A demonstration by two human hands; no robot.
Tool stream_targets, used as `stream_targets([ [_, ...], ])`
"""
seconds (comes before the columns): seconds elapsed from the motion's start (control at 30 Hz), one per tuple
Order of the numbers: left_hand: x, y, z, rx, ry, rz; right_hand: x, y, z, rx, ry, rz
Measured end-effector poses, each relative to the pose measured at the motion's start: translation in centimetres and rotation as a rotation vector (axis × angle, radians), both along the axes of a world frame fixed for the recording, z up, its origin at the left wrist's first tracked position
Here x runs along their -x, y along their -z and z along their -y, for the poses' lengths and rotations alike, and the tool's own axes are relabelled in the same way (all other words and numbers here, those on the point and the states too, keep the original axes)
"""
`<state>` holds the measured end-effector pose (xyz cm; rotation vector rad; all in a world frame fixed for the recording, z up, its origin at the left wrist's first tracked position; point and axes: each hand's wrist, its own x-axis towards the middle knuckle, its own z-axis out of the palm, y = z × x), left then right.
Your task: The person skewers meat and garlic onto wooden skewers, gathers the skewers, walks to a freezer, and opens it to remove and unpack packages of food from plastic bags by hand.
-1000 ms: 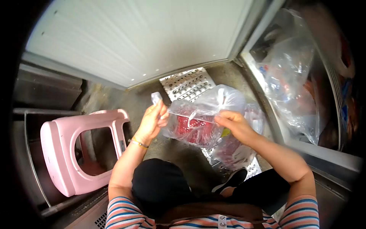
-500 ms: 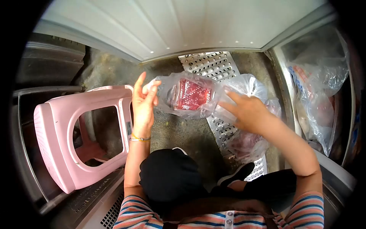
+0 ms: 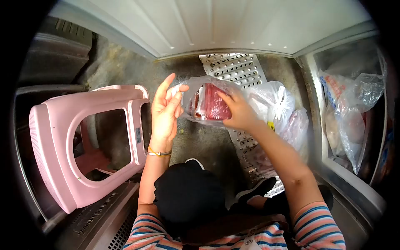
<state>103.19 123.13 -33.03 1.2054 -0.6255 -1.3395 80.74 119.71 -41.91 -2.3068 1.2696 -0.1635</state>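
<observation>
Near ctr of frame, L hand [image 3: 165, 112] pinches clear plastic bag [image 3: 189, 104] w/ R hand [image 3: 240, 111] on red pack [image 3: 213, 107] inside, its grip unclear.

This looks like a working back area, perhaps of a kitchen or shop; which, I cannot tell. A stained concrete floor [image 3: 202, 146] carries a perforated metal strip [image 3: 235, 71], a white panel [image 3: 216, 27] stands ahead, bagged goods [image 3: 354, 108] sit in a cabinet [image 3: 350, 179] at right, and dark metal equipment [image 3: 58, 54] stands left.
</observation>
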Motion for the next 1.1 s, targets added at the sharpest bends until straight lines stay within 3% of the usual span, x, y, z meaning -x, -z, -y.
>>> stream_targets([
  [0.07, 0.3, -0.1, -0.2, 0.008, 0.004, -0.027, 1.5, 0.4, 1.5, -0.083, 0.027, 0.272],
  [0.1, 0.4, -0.2, -0.1, 0.015, 0.026, -0.042, 2.1, -0.5, 2.3, -0.078, 0.024, 0.267],
  [0.17, 0.7, 0.0, 0.3, 0.015, 0.054, -0.071, 2.9, -3.0, 3.8, -0.599, 0.312, 0.45],
  [0.23, 0.9, -0.1, 0.6, 0.004, 0.081, -0.098, 4.2, -1.9, 5.1, -0.547, 0.298, 0.499],
  [0.33, 1.2, -0.3, 1.4, 0.01, 0.132, -0.041, 5.3, -1.6, 6.4, -0.701, 0.403, 0.658],
  [0.47, 1.8, 0.2, 2.1, -0.004, 0.119, -0.114, 6.4, -0.9, 7.4, -0.823, 0.522, 0.68],
  [0.67, 0.8, 0.3, 2.0, 0.022, 0.019, -0.069, 6.0, -1.5, 7.1, -0.757, 0.443, 0.636],
  [0.9, -0.2, 0.1, -1.9, -0.037, 0.169, 0.05, 3.8, -1.7, 1.5, -0.462, 0.267, 0.508],
  [0.97, -0.2, -0.1, -2.3, -0.043, 0.183, 0.035, 3.6, -0.7, 0.4, -0.229, 0.213, 0.508],
  [1.1, 0.8, -0.5, -2.4, -0.029, 0.285, 0.118, 3.2, -1.1, -0.2, -0.239, 0.283, 0.559],
])
